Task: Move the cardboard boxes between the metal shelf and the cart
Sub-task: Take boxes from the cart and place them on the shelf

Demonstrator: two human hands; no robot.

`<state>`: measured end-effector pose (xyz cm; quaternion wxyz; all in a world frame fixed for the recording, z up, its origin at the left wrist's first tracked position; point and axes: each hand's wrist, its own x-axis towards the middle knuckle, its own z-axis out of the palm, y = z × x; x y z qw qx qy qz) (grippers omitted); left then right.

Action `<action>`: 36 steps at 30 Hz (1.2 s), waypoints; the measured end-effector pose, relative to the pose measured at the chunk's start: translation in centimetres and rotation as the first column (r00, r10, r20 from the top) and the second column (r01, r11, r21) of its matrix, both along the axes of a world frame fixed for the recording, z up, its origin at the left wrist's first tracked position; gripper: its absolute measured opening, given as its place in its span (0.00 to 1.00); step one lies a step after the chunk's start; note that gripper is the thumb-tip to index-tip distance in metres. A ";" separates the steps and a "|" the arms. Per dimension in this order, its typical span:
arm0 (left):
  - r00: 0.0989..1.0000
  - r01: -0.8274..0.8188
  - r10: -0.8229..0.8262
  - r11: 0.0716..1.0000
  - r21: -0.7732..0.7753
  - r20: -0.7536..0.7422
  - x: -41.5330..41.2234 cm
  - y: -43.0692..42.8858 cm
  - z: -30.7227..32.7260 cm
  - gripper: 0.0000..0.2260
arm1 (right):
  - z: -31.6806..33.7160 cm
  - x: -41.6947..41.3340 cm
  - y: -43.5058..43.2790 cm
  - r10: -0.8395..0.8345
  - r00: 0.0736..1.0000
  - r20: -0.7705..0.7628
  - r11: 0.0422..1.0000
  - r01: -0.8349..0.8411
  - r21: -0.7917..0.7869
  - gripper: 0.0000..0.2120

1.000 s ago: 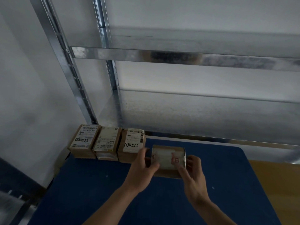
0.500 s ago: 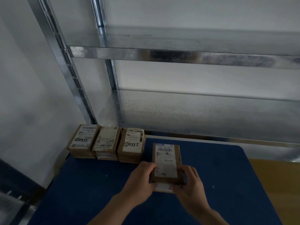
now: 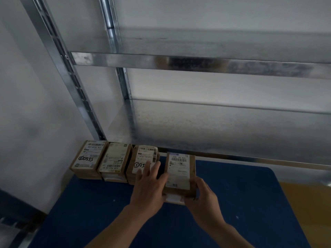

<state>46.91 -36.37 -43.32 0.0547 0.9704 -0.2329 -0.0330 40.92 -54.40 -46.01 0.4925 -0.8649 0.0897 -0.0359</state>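
Cardboard box [image 3: 180, 171] between hands [image 3: 149, 189] [image 3: 203, 200]

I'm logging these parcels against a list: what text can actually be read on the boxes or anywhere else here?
"0555", handwritten after a circled digit: leftmost brown cardboard box.
"05", handwritten after a circled digit, rest hidden by the left hand: third brown cardboard box.
"530 D9 A36", uncertain: held brown cardboard box, in the right hand.
Second brown cardboard box, barcodes and all small print: too blurred to read.
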 end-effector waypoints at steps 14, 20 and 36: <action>0.999 -0.053 0.053 0.997 -0.055 -0.007 2.4 0.2 -0.3 0.27 | 0.8 3.5 0.3 0.078 0.997 -0.016 0.997 -0.077 0.022 0.29; 0.999 -0.050 0.051 0.996 -0.072 0.003 2.6 0.2 -0.3 0.26 | 0.6 3.6 0.4 0.077 0.997 -0.024 0.997 -0.076 0.027 0.27; 0.999 -0.043 0.046 0.993 -0.113 0.022 0.9 2.2 2.1 0.26 | 3.2 2.2 2.0 0.068 0.998 -0.005 0.983 -0.068 -0.173 0.27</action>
